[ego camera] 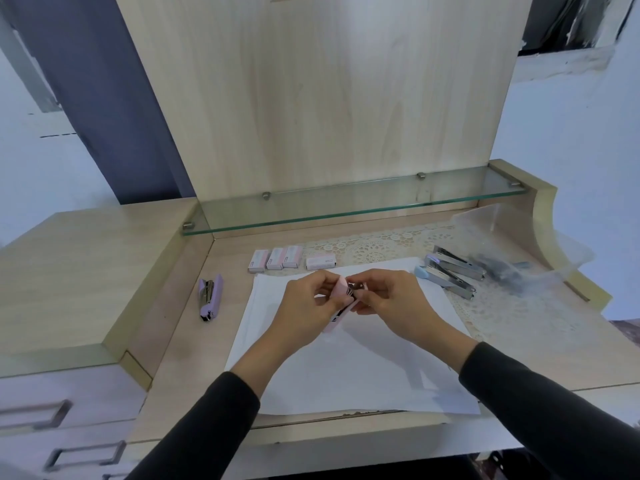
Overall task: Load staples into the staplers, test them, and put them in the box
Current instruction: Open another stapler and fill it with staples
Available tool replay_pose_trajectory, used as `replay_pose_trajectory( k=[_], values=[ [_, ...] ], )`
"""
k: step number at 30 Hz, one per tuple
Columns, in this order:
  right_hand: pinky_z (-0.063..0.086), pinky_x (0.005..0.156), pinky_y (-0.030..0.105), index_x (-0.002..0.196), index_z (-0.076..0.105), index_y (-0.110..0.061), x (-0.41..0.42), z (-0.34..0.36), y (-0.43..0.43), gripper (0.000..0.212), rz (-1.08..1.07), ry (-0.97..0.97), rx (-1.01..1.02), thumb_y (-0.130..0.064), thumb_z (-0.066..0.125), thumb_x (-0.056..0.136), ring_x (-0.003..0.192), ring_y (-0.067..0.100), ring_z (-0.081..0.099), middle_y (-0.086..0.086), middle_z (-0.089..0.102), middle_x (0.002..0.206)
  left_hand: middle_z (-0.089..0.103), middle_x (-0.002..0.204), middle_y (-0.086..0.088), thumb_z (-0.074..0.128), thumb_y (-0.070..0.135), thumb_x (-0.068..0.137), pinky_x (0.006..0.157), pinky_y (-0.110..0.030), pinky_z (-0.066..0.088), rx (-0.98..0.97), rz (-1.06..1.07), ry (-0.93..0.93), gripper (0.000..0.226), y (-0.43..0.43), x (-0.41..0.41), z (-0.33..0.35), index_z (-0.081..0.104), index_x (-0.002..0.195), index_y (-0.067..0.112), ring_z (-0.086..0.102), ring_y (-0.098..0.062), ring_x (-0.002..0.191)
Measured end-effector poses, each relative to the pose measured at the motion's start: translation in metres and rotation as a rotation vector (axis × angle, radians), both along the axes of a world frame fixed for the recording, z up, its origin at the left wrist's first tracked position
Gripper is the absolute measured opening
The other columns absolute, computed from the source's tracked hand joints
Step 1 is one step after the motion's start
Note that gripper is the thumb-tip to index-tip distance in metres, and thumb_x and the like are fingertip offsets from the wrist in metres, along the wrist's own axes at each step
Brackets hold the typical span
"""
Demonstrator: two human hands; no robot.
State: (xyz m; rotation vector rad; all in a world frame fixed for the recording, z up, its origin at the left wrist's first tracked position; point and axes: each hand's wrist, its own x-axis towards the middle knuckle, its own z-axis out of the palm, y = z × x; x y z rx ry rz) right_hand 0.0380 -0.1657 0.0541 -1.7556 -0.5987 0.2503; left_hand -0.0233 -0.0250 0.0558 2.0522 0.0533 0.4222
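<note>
My left hand (304,303) grips a pink stapler (341,299) above the white paper sheets (346,368). My right hand (391,299) pinches the metal part at the stapler's top end, with its fingertips meeting the left hand's. A purple stapler (210,296) lies closed on the desk to the left. Opened staplers, one purple (437,263) and one light blue (424,271), lie at the right with their metal rails out. Several small staple boxes (277,259) sit in a row behind the paper. A clear plastic box (519,251) stands at the far right.
A glass shelf (346,206) runs along the back over the desk. A lace mat (381,244) covers the desk's right part. A raised wooden counter with drawers (69,271) stands to the left. The desk's front edge lies just below the paper.
</note>
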Motion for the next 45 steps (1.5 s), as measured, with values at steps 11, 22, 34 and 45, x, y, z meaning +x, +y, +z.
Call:
replay_pose_trajectory(
  k=[11, 22, 34, 45],
  values=[
    [0.058, 0.065, 0.022, 0.095, 0.066, 0.004, 0.006, -0.007, -0.003, 0.02, -0.039, -0.015, -0.013, 0.01, 0.051, 0.085, 0.071, 0.028, 0.067, 0.02, 0.069, 0.088, 0.065, 0.087, 0.009, 0.059, 0.002, 0.086, 0.072, -0.014, 0.051, -0.045, -0.041, -0.012, 0.021, 0.002, -0.005, -0.005, 0.052, 0.082, 0.021, 0.064, 0.004, 0.08],
    [0.045, 0.055, 0.013, 0.073, 0.061, -0.029, 0.012, -0.01, -0.026, 0.021, -0.062, -0.2, -0.252, -0.011, 0.069, 0.078, 0.048, -0.001, 0.054, -0.004, 0.059, 0.071, 0.065, 0.093, 0.004, 0.068, 0.004, 0.079, 0.073, -0.01, 0.048, -0.001, 0.043, -0.079, 0.02, 0.032, -0.018, -0.005, 0.062, 0.086, 0.022, 0.06, -0.003, 0.079],
    [0.035, 0.051, 0.006, 0.077, 0.067, -0.022, 0.007, -0.023, -0.033, 0.015, -0.144, -0.209, -0.283, -0.007, 0.068, 0.075, 0.052, -0.007, 0.046, -0.016, 0.048, 0.055, 0.062, 0.08, 0.021, 0.069, 0.002, 0.077, 0.068, -0.005, 0.042, 0.087, 0.142, 0.036, 0.024, 0.067, -0.037, -0.027, 0.061, 0.086, 0.024, 0.053, 0.001, 0.071],
    [0.036, 0.057, 0.011, 0.087, 0.07, -0.013, 0.011, -0.023, -0.028, 0.012, -0.132, -0.321, -0.339, -0.01, 0.07, 0.076, 0.058, 0.002, 0.047, -0.011, 0.058, 0.073, 0.045, 0.122, 0.015, 0.085, 0.029, 0.057, 0.093, -0.02, 0.033, 0.232, 0.116, 0.227, 0.092, 0.065, -0.035, -0.034, 0.032, 0.132, 0.031, 0.046, -0.002, 0.11]
  ],
)
